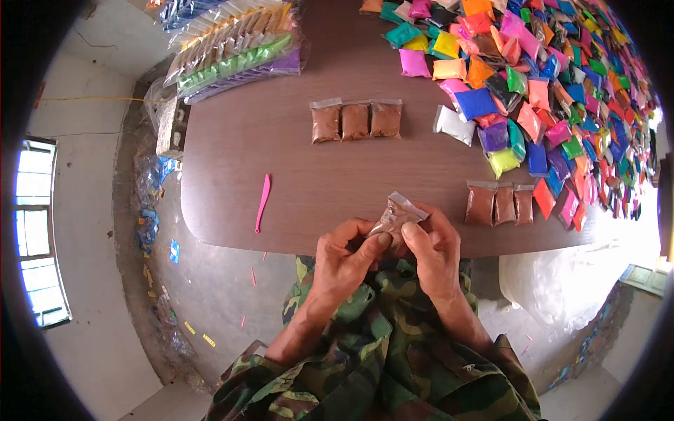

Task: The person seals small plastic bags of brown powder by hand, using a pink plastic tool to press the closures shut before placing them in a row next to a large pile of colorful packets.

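Observation:
Between my two hands, just over the table's near edge, is a small clear plastic packet with brown filling (397, 216), its flat top edge tilted up and away from me. My left hand (349, 254) pinches its left lower side with thumb and fingers. On the other side, my right hand (434, 252) grips it, thumb pressed on the front. Fingers cover the packet's lower part. Three brown packets (356, 121) lie in a row ahead of my hands. Another three brown packets (503, 204) lie to the right. A pink plastic knife-like tool (263, 203) rests to the left.
A large heap of colourful small packets (554, 91) covers the right side of the brown table (232, 147). Stacked bagged packets (239, 52) stand at the back left. White plastic sheeting (562, 284) hangs below the table at right. Pink and yellow scraps lie on the floor.

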A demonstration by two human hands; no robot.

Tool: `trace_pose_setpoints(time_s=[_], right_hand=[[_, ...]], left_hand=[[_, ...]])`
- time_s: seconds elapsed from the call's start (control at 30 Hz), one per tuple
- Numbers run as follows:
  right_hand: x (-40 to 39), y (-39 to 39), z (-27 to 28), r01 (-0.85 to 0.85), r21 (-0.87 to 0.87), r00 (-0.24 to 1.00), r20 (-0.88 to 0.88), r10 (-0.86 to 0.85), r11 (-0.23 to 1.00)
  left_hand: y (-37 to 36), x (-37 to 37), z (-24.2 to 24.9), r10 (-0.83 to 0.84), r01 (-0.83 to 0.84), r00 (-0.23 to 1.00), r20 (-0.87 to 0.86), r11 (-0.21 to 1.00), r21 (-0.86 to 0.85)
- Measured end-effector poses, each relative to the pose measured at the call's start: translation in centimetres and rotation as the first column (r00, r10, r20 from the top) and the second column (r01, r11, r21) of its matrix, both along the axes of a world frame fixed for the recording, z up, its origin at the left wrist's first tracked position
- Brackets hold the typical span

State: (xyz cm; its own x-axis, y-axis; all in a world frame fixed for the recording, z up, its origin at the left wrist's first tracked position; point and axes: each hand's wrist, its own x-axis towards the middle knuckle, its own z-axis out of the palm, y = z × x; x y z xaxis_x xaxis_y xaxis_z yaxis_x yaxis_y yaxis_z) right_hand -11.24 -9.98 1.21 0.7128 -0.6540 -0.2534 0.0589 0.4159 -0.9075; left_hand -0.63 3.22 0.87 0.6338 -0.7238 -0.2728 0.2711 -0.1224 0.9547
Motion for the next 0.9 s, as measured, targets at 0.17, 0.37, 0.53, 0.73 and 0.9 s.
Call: trace_pose_setpoints(time_s=[0.17,0.37,0.53,0.73,0.9], right_hand=[[-0.3,-0.1,-1.2,0.042,-0.083,0.999,-0.014,-0.043,0.996],[-0.4,0.4,-1.9,0.025,-0.094,1.0,0.005,-0.024,0.995],[-0.1,-0.1,-1.1,-0.035,0.021,0.999,0.022,0.035,0.999],[-0.2,0.1,-1.4,0.053,-0.007,0.998,0.031,-0.053,0.999],[-0.1,0.4,-1.7,0.037,-0.046,0.999,0.036,-0.035,0.998]], left_hand=[[-0.6,-0.1,1.1,0.01,-0.008,0.999,-0.045,0.999,0.041],[-0.5,-0.7,0.1,0.087,-0.09,0.99,-0.115,0.996,-0.018],[0.0,0.2,0.0,0.028,-0.03,0.997,-0.068,0.999,-0.021],[-1.3,-0.8,1.3,0.078,-0.075,0.984,-0.159,0.997,0.021],[-0.7,-0.3,0.4,0.045,-0.041,0.998,-0.05,0.995,0.086]])
